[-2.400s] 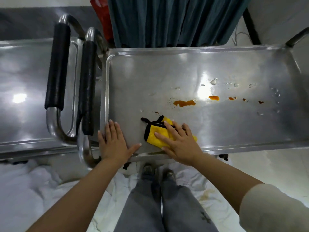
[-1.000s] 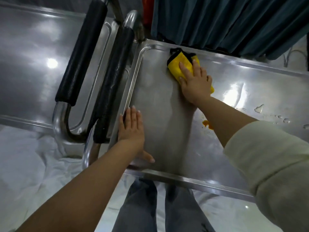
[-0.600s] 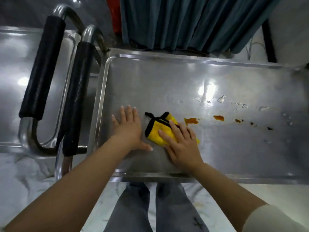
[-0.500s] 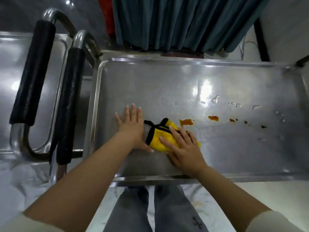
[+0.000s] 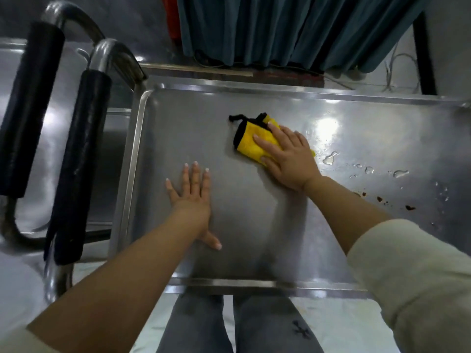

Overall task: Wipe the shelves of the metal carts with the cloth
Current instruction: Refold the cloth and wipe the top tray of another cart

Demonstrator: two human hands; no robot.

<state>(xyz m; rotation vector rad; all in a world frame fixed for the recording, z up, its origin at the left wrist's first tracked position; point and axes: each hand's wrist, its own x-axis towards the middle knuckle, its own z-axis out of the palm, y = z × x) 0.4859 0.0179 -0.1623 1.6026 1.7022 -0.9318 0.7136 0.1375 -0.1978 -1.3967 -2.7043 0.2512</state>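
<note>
A folded yellow cloth [image 5: 251, 142] with black trim lies on the top shelf of the right metal cart [image 5: 178, 138], toward the middle of its far half. My right hand [image 5: 288, 159] presses flat on the cloth with straight fingers. My left hand [image 5: 192, 200] rests flat on the bare shelf to the left of it, fingers spread, apart from the cloth. Water drops [image 5: 330, 157] and small brown spots [image 5: 379, 199] sit on the shelf to the right of my right hand.
A second metal cart [image 5: 58, 103] stands at the left. Two black padded handles [image 5: 84, 154] run between the carts. A teal curtain [image 5: 293, 29] hangs behind the cart. My legs stand at the shelf's near rim [image 5: 229, 284], over a white floor sheet.
My right hand has pushed the cloth away from me and to the right, over the orange spill, which no longer shows. My left hand stays flat on the shelf.
</note>
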